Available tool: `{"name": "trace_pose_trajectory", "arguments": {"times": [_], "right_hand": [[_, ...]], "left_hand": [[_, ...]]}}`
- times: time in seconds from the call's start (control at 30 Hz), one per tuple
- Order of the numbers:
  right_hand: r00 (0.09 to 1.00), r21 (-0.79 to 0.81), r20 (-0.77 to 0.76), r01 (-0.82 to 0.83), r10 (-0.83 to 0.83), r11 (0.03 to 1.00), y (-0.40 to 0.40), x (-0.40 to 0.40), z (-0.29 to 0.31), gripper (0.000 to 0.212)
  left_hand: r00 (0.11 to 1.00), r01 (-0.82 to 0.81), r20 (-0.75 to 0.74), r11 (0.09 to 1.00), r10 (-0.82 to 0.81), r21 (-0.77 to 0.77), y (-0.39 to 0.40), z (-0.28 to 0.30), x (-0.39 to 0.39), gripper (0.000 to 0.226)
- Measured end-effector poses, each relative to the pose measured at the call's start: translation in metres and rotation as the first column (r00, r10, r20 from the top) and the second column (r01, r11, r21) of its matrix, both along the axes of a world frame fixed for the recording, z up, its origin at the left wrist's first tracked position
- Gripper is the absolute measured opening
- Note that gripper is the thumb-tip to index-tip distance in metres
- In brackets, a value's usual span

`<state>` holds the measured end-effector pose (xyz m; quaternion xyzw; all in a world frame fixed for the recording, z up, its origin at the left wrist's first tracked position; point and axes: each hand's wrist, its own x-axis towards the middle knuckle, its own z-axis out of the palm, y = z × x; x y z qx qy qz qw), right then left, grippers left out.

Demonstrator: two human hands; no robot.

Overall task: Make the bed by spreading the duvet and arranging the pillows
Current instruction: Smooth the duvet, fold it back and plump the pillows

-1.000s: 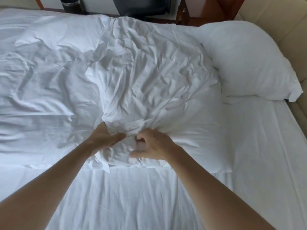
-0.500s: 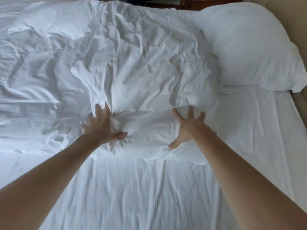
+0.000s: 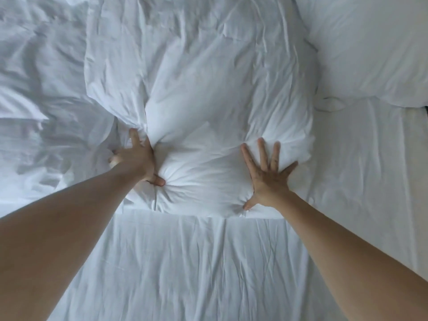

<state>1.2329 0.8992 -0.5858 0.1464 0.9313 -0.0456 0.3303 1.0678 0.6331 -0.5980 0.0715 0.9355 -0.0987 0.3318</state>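
A wrinkled white pillow (image 3: 208, 100) lies across the middle of the bed. My left hand (image 3: 136, 158) presses into its near left side, the thumb dug into the filling and the fingers partly sunk in folds. Flat on the pillow's near right corner lies my right hand (image 3: 268, 177), its fingers spread and straight. A second, smoother white pillow (image 3: 370, 42) sits at the upper right, touching the first. The crumpled white duvet (image 3: 46, 89) is bunched at the left.
The white fitted sheet (image 3: 208, 262) covers the mattress in front of the pillow and to the right, lightly creased. A dark gap (image 3: 426, 110) shows at the right edge under the far pillow.
Both hands let go of the bunched near edge of the pillow, moved apart and now press flat on its two sides. The view has moved closer over the bed.
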Motion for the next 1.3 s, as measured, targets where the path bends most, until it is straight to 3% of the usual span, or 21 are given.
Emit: {"name": "trace_pose_trajectory", "arguments": {"times": [0.07,0.17,0.27,0.33,0.4,0.47,0.57,0.67,0.73,0.83,0.87,0.9,1.03,1.1,1.13,1.23,1.3], "right_hand": [[1.0,0.021,0.0,-0.001,0.001,1.0,-0.002,-0.001,-0.001,0.168],[0.999,0.042,0.037,-0.015,0.014,0.999,-0.006,-0.005,0.007,0.169],[0.989,0.03,0.137,-0.054,0.049,0.998,-0.002,-0.012,0.023,0.167],[0.967,-0.029,0.242,-0.076,0.081,0.997,0.004,-0.023,0.041,0.156],[0.949,-0.108,0.294,-0.082,0.111,0.991,0.011,-0.037,0.064,0.131],[0.973,-0.189,0.213,-0.051,0.092,0.981,0.016,-0.049,0.085,0.099],[0.994,-0.148,-0.097,-0.073,0.059,0.986,0.011,-0.057,0.101,0.066],[0.899,-0.001,-0.417,-0.152,0.138,0.988,0.003,-0.069,0.108,0.051],[0.827,-0.034,-0.554,-0.14,0.097,0.99,0.007,-0.085,0.116,0.051],[0.84,-0.084,-0.543,-0.083,0.025,0.993,0.027,-0.116,0.122,0.075],[0.875,-0.114,-0.484,-0.047,-0.014,0.992,0.034,-0.126,0.122,0.086],[0.906,-0.152,-0.418,-0.002,-0.063,0.988,0.041,-0.136,0.121,0.098],[0.952,-0.185,-0.269,0.1,-0.149,0.978,0.069,-0.162,0.115,0.124],[0.958,-0.146,-0.256,0.095,-0.13,0.985,0.082,-0.172,0.119,0.123],[0.958,-0.128,-0.258,0.097,-0.128,0.987,0.088,-0.178,0.122,0.123],[0.966,-0.103,-0.227,0.102,-0.123,0.99,0.102,-0.202,0.13,0.13],[0.974,-0.105,-0.187,0.111,-0.129,0.988,0.11,-0.22,0.133,0.139]], "left_hand": [[0.997,-0.022,-0.075,1.0,0.022,0.0,0.005,0.004,0.012,0.156],[0.999,-0.004,-0.044,1.0,0.004,0.013,0.001,0.013,0.013,0.149],[0.989,0.133,-0.06,0.989,-0.137,-0.06,-0.005,0.033,0.014,0.132],[0.956,0.253,-0.129,0.962,-0.264,-0.101,-0.007,0.05,0.023,0.11],[0.908,0.331,-0.258,0.943,-0.33,-0.041,-0.01,0.064,0.03,0.089],[0.83,0.386,-0.472,0.916,-0.296,0.105,-0.01,0.078,0.03,0.079],[0.716,0.438,-0.673,0.87,-0.186,0.226,0.004,0.094,0.02,0.093],[0.837,0.223,-0.541,0.85,0.084,0.477,0.026,0.108,-0.011,0.119],[0.864,0.045,-0.407,0.758,0.298,0.651,0.035,0.111,-0.044,0.129],[0.83,-0.187,-0.095,0.434,0.549,0.882,0.049,0.112,-0.088,0.137],[0.826,-0.275,0.043,0.335,0.562,0.901,0.057,0.109,-0.097,0.135],[0.837,-0.338,0.14,0.299,0.529,0.893,0.065,0.103,-0.105,0.131],[0.931,-0.346,0.194,0.579,0.309,0.738,0.081,0.077,-0.134,0.11],[0.966,-0.239,0.085,0.719,0.244,0.652,0.076,0.076,-0.152,0.095],[0.972,-0.145,-0.053,0.766,0.228,0.627,0.073,0.076,-0.161,0.088],[0.855,0.198,-0.48,0.735,0.193,0.648,0.077,0.09,-0.177,0.103],[0.84,0.326,-0.535,0.705,0.091,0.63,0.09,0.106,-0.19,0.115]]}}
